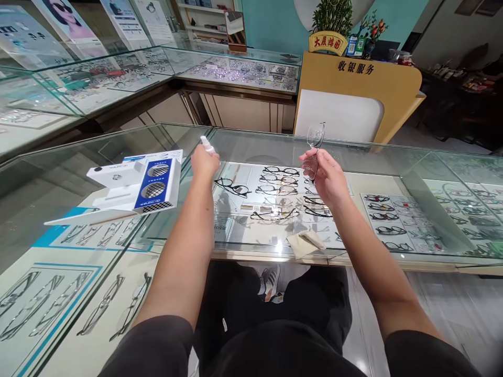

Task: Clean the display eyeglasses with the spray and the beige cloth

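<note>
We start with the biggest surface, the glass counter (393,157). It is hard and slick, so anything that slips from either hand would hit it sharply, and stray mist would streak the pane above the rows of frames (275,180) displayed beneath.

The white display stand (133,186) sits at about nine o'clock from the left hand (204,163). In our judgement, a wide swing of that elbow could knock it. The beige cloth (305,243) lies at the near edge, at six o'clock from the right hand (328,178) and well apart from both hands. A forearm dragged back could sweep it off the counter.

The glasses (315,136) are raised above the counter at about one o'clock from picture centre. The right hand's fingertips pinch them low on the frame. That is a thin hold, and a small twist could drop them or put a smear on a lens.

The left hand is closed around the spray bottle (207,144), with only the white top showing. A nozzle pointed the wrong way would wet the stand or the counter.

As for what we cannot make out:
- The bottle's body is hidden in the fist, and we cannot tell which way the nozzle faces.
- The clear lenses blend into the background, and the arms of the glasses are hard to trace.
- Reflections blur the frames below the pane.
</note>
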Motion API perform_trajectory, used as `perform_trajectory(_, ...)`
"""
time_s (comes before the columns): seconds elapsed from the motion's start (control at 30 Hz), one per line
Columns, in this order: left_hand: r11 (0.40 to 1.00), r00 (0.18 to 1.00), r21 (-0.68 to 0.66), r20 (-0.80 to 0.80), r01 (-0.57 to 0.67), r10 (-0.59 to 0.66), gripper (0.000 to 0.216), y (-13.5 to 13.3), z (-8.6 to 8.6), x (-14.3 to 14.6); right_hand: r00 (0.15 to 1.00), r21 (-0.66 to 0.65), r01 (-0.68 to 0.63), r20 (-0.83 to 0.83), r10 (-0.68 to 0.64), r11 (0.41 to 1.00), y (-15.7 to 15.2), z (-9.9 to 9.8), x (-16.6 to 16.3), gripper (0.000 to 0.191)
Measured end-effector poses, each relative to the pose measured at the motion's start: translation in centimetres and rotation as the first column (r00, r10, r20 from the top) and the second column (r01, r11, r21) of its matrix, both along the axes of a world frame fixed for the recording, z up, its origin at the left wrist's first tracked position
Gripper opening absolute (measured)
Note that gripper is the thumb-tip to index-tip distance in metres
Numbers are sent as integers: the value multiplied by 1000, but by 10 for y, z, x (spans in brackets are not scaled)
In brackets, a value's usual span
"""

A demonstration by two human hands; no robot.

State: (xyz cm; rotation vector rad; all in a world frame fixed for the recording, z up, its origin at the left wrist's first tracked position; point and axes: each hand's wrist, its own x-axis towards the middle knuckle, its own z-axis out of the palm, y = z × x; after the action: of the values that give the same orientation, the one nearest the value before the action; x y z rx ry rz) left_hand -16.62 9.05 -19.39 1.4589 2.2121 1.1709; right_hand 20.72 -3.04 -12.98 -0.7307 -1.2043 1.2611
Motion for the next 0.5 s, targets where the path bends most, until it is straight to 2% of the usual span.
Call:
perform_trajectory(0.07, 997, 998, -44, -1, -56, 56, 43, -3, 7, 6, 1000, 7, -5, -4, 5, 1000, 1, -1, 1, 32)
perform_trajectory(0.13, 995, 995, -24, 27, -95, 96, 55, -10, 19, 14, 1000, 20, -6, -24, 7, 1000, 3, -1, 2, 31)
perform_trajectory(0.2, 984, 989, 107, 30, -144, 142, 69, -24, 38, 28, 999, 36, -1, -48, 3, 999, 4, 0, 3, 31)
perform_trajectory(0.23, 960, 986, 226, -1, -164, 169, 71, -34, 49, 37, 998, 42, 5, -55, -3, 999, 5, 1, 4, 31)
perform_trajectory(0.3, 901, 981, 416, -84, -125, 175, 68, -63, 71, 64, 998, 40, 25, -50, -23, 999, 6, 3, 5, 34)
perform_trajectory(0.33, 884, 983, 466, -145, -29, 109, 61, -82, 81, 81, 999, 34, 35, -40, -33, 999, 6, 3, 6, 36)
perform_trajectory(0.37, 875, 978, 472, -207, 112, -14, 51, -102, 88, 99, 999, 27, 42, -28, -42, 999, 7, 4, 6, 39)
perform_trajectory(0.4, 864, 943, 400, -252, 306, -217, 41, -124, 92, 118, 999, 21, 47, -18, -47, 999, 7, 5, 6, 41)
perform_trajectory(0.43, 820, 854, 262, -267, 510, -446, 31, -146, 93, 137, 999, 16, 50, -11, -50, 999, 7, 5, 6, 43)
perform_trajectory(0.47, 722, 712, 63, -244, 689, -658, 21, -167, 91, 154, 999, 13, 50, -9, -50, 999, 8, 5, 6, 44)
perform_trajectory(0.5, 594, 565, -129, -206, 794, -799, 15, -185, 87, 170, 999, 12, 50, -10, -50, 999, 8, 6, 6, 45)
